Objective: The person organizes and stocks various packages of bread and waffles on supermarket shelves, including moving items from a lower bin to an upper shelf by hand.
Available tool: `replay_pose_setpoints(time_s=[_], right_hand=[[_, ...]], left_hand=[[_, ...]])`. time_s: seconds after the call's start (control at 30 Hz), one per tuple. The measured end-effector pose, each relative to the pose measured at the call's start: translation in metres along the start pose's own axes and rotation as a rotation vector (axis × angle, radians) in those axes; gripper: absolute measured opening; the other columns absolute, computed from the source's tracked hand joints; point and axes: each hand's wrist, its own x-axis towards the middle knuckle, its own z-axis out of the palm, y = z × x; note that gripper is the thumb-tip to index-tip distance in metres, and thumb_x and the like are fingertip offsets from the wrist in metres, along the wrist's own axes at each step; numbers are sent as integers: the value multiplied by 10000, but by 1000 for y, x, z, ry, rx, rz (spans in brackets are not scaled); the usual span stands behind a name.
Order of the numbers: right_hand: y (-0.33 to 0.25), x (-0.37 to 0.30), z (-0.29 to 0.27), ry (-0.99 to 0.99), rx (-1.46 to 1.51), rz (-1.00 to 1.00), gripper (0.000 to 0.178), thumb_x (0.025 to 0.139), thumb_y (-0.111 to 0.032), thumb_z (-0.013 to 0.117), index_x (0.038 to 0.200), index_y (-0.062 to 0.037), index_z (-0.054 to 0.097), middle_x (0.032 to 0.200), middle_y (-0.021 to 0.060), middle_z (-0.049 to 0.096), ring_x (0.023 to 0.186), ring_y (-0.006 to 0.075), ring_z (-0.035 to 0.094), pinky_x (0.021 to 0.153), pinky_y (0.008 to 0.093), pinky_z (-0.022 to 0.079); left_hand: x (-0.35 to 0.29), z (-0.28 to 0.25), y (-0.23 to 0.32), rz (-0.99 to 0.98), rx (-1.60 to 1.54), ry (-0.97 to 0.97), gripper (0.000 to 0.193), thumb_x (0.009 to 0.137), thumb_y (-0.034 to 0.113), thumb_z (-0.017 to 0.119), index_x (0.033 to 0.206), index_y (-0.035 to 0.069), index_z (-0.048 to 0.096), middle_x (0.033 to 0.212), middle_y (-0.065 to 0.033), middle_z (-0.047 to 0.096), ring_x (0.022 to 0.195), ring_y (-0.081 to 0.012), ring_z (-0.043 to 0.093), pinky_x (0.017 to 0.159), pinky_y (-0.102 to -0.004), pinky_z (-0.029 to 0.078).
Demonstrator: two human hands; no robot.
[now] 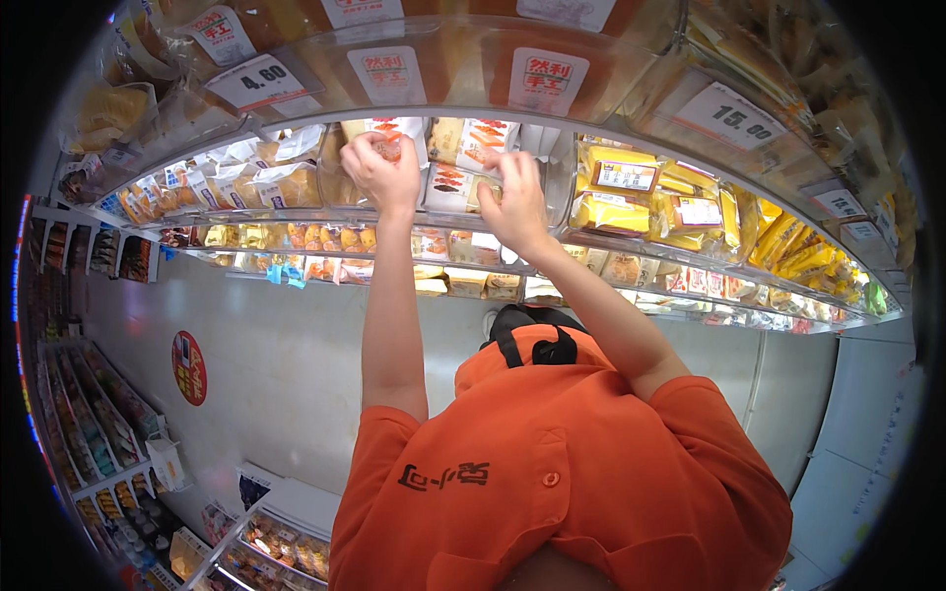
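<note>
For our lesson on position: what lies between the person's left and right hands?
White-labelled packets lie between the left hand and the right hand in the head view.

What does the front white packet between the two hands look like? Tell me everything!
The front packet looks like a wrapped bag, mostly white, with small dark brown and reddish pictures printed on it. Something yellowish, maybe bread, shows toward its right end. It lies flat-looking in a clear-walled shelf section, nearer the person than the packet behind it. The right hand is at its right end, seeming to touch it; its underside is hidden.
</note>
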Motion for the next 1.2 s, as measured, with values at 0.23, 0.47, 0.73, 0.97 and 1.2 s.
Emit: replay_pose_setpoints(time_s=[0.23, 0.47, 0.73, 0.97, 1.2], right_hand=[[14, 3, 14, -87, -241, 47, 463, 769, -266, 618, 1124, 27, 562, 1151, 190, 513, 1109, 349, 469, 960, 416, 395], [11, -2, 17, 101, -168, -14, 371, 768, -194, 630, 1072, 13, 578, 1077, 166, 554, 1051, 352, 518, 919, 406, 423], [8, -96, -10, 234, -35, -348, 219, 753, -24, 612, 969, -17, 580, 964, 128, 567, 920, 302, 541, 808, 381, 433], [136, -228, -23, -214, 69, 503, 248, 768, -119, 617, 994, -18, 604, 918, 115, 618, 784, 254, 603, 732, 362, 485], [218, -332, -60, -366, 223, 1000, 219, 807, -187, 599, 963, -36, 629, 823, 51, 627, 683, 144, 593, 597, 284, 477]], left_hand=[[3, 7, 6, -215, 32, -242, 332, 736, 373, 652, 784, 51, 590, 696, -75, 653, 694, -268, 640, 723, -387, 479], [0, 2, 5, -159, -88, -309, 354, 729, 376, 660, 835, 45, 594, 758, -89, 658, 740, -270, 644, 720, -381, 486], [-49, -48, -3, 351, -170, 49, 245, 781, 151, 609, 980, 25, 544, 992, -136, 584, 951, -295, 567, 821, -395, 444], [-208, -90, -93, 10, -2, -167, 347, 788, 148, 600, 1084, -5, 504, 1145, -181, 462, 1085, -331, 441, 909, -435, 374], [-522, -165, -302, -674, 458, -1628, 455, 804, 295, 589, 1157, 9, 561, 1139, -226, 569, 1081, -351, 521, 918, -439, 406]])
